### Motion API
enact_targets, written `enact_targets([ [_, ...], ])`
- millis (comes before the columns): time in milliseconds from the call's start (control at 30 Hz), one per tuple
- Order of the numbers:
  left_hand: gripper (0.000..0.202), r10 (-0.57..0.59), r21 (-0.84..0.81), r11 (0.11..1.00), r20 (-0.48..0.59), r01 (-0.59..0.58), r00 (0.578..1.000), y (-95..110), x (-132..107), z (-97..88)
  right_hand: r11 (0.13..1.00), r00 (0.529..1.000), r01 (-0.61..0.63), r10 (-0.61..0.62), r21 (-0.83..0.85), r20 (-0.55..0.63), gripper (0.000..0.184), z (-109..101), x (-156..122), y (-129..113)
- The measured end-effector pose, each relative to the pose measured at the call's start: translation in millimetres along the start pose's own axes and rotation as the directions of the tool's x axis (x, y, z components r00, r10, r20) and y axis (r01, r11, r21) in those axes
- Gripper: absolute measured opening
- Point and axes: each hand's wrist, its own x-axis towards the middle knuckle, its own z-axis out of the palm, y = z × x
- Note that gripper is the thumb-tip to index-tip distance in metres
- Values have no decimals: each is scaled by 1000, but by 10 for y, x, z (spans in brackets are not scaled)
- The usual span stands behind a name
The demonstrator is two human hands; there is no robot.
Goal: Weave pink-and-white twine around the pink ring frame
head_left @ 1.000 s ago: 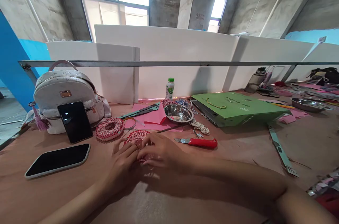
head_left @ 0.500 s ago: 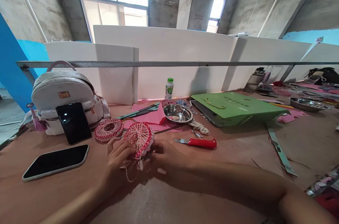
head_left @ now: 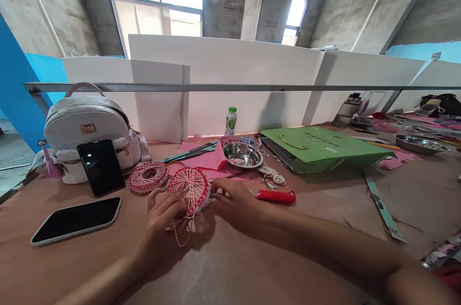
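We have the string-wound disc point(head_left: 189, 190) tipped up on edge on the table point(head_left: 324, 209), its red-and-white face towards us and a loose string tail point(head_left: 178, 237) hanging from its lower edge. Our left hand point(head_left: 162, 213) curls round the disc's left rim with fingers bent close. Our right hand point(head_left: 236, 204) pinches the right rim, so the disc sits clamped between the two, a little beyond the knuckles.

Just behind it on the left lies a second disc point(head_left: 148, 176), flat. Just past the right hand lies a red utility knife point(head_left: 275, 196), nearly touching the fingers. Further back, a steel bowl point(head_left: 242, 154) sits on pink paper point(head_left: 209, 158).

The surface is brown board, bare in front of us and out to the right. The left side is tighter, with a phone lying flat point(head_left: 77, 219), a propped phone point(head_left: 101, 166) and a white backpack point(head_left: 86, 125) near the table's edge. A green paper bag point(head_left: 320, 146) lies well to the right.

White partition boards point(head_left: 234, 65) and a metal rail point(head_left: 216, 87) close off the back, with a small bottle point(head_left: 231, 121) at their foot. Bare concrete walls and bright windows rise above.
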Motion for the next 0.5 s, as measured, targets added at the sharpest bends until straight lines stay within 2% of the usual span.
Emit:
enact_targets([
  [67,12,-7,0,1000,6,7,1000,-16,-9,7,989,997,-51,42,140,69,12,51,-38,-36],
  [167,11,17,-1,1000,1,-17,1000,-36,-15,13,918,980,-137,72,372,185,19,239,-74,-85],
  [267,11,31,-4,1000,10,-31,999,-38,-17,9,879,971,-164,63,448,232,17,399,-27,-56],
  [367,10,17,-12,1000,21,-17,1000,-44,-25,7,922,978,-97,19,375,207,20,394,54,25],
  [500,13,5,-6,1000,-3,-5,1000,-77,-42,16,996,987,50,-62,80,150,22,185,79,120],
])
